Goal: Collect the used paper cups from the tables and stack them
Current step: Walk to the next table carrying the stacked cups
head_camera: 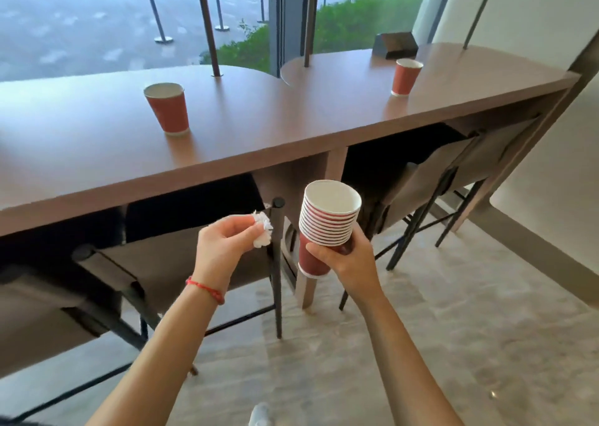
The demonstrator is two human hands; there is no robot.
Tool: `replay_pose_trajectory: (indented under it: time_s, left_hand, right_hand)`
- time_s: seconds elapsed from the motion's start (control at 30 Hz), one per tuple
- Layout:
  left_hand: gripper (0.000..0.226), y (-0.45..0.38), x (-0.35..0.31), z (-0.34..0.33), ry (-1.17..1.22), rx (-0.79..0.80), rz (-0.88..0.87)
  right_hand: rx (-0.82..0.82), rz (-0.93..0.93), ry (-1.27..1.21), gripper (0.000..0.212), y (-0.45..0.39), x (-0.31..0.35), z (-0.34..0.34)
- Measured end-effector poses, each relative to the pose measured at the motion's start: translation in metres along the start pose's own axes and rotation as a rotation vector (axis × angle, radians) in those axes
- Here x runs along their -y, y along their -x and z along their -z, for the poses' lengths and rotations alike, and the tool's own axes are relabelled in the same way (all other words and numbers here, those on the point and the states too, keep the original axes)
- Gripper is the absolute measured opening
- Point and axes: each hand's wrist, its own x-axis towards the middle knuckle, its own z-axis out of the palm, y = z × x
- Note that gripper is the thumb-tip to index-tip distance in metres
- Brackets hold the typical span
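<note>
Right hand [348, 258]: low centre of the frame, fingers curled closed around the lower part of the stack of cups [325, 228]; thumb lies across the front of the bottom cup.
Stack of cups: red paper cups nested one in another, tilted slightly left, white inside of the top cup showing; held in the air in front of the counter edge, touching nothing but the hand.
Left hand [223, 242]: left of the stack, apart from it; fingertips pinched together on a crumpled white napkin [262, 232].
Left wrist: red string bracelet [205, 289].
Near cup [168, 108]: upright on the counter [291, 127], upper left of centre, untouched.
Far cup [405, 77]: upright on the counter, upper right, just in front of a dark holder [395, 45].
Under the counter: stools [431, 182] pushed in.
</note>
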Motion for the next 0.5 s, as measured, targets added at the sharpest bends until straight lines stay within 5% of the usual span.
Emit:
replay_pose_trajectory:
  time_s: [0.5]
  left_hand:
    - [0.009,-0.132,0.005,0.081,0.109,-0.294,-0.094]
  right_hand:
    - [0.278,0.079,-0.158,0.050,-0.166,0.013,-0.123]
